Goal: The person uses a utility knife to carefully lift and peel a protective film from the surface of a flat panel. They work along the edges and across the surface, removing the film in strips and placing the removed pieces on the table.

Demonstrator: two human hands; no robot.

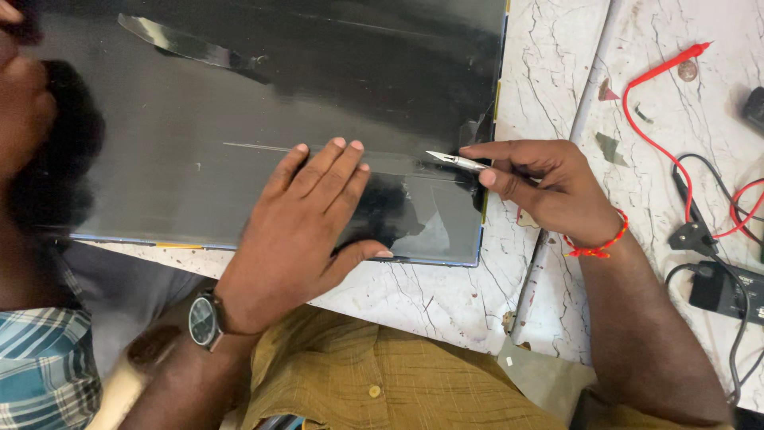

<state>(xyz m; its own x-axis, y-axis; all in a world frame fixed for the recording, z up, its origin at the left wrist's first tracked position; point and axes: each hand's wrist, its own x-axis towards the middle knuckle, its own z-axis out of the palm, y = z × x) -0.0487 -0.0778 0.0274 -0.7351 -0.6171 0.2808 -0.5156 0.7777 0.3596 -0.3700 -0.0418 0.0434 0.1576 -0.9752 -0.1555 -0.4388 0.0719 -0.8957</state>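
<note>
A large dark glossy panel [239, 95] lies flat on a white marbled table [549, 72]. My left hand [306, 227] presses palm-down on the panel near its front edge, fingers together, with a wristwatch [205, 320] on the wrist. My right hand [541, 187] pinches a thin silver blade tool [458, 161] whose tip points left onto the panel's surface near its right edge. A red thread bracelet [597, 243] circles my right wrist.
Another person sits at the left edge, with a checked sleeve [44, 366]. A strip of peeled film [183, 44] lies on the panel's far part. Red probe leads [660, 76], black cables and a black adapter [724, 291] lie on the table at the right.
</note>
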